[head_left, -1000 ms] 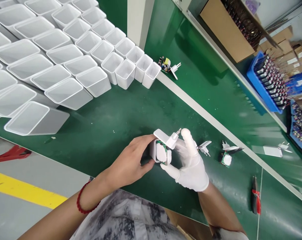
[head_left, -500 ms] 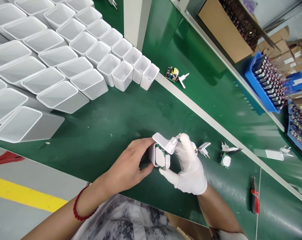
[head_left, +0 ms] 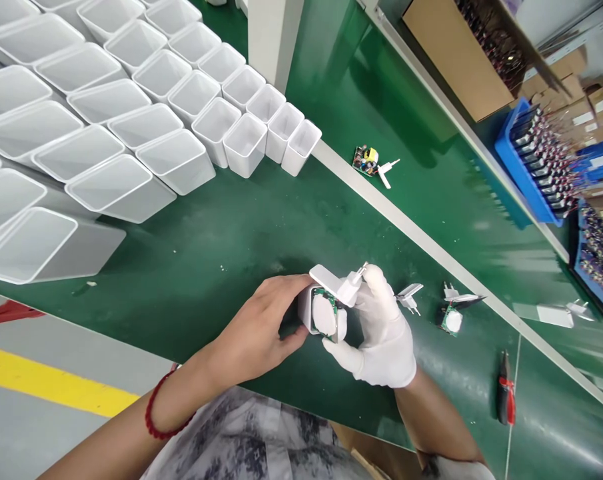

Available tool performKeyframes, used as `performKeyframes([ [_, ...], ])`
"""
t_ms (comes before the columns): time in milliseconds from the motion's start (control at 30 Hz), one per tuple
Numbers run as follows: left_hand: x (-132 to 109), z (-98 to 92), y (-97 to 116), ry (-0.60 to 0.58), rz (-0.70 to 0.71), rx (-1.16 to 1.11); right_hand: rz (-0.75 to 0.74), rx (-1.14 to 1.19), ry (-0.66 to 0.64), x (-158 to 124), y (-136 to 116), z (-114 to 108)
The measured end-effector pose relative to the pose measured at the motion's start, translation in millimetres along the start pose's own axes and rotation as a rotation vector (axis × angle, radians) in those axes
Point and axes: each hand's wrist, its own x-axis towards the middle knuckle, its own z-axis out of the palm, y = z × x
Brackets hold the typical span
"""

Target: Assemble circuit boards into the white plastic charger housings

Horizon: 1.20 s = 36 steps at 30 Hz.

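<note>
My bare left hand (head_left: 256, 327) grips a white charger housing (head_left: 305, 310) from its left side, fingers above and thumb below. At the housing's open end sits a circuit board (head_left: 325, 313) with a green edge and a white pad facing up. My right hand (head_left: 384, 340), in a white glove, pinches the white end cap with plug pins (head_left: 348, 288) and the board's lower right edge between fingers and thumb. The cap stands tilted above the board. How deep the board sits in the housing is hidden. Just right of the glove lies another white plug cap (head_left: 410, 297).
Many open white housings (head_left: 171, 160) stand in rows at left. Beyond a pale strip (head_left: 406, 217) lies a board with a plug (head_left: 368, 161). Another board (head_left: 451, 320), red-handled pliers (head_left: 505, 393) and a white plug piece (head_left: 556, 315) lie at right. A blue tray (head_left: 528, 167) stands at far right.
The board with the plug beyond the pale strip has moved right. Both hands keep their hold; the board and cap in my right hand have shifted slightly right. The view has shifted a little.
</note>
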Motion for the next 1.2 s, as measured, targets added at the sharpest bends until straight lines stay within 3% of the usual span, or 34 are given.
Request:
performKeyframes([
  [367,1.5,0.0,1.0,0.009,-0.013,-0.006,0.059,-0.252,-0.087,-3.0,-0.2,-0.8],
  [467,0.9,-0.1,1.6,0.024,-0.013,0.0,0.139,-0.426,0.032,-12.6,-7.7,-3.5],
  [567,1.4,2.2,1.9,0.032,-0.004,0.024,0.005,-0.715,0.22,-24.6,-17.4,3.8],
  [633,1.7,5.3,1.7,0.036,0.007,0.061,-0.109,-0.872,0.19,-29.5,-18.6,15.6],
  [733,-0.3,9.3,1.1,0.038,0.045,0.139,-0.135,-0.973,0.124,-29.9,-6.8,35.1],
  [900,-14.1,3.9,0.5,-0.034,0.115,0.208,-0.17,-0.992,0.201,-25.9,25.9,47.4],
  [1000,-25.1,-3.8,-0.5,-0.03,0.146,0.263,-0.257,-0.982,0.232,-23.1,32.6,44.9],
  [1200,-41.8,-19.7,-11.3,0.165,0.126,0.293,-0.271,-0.907,0.394,-11.9,-8.1,31.4],
])
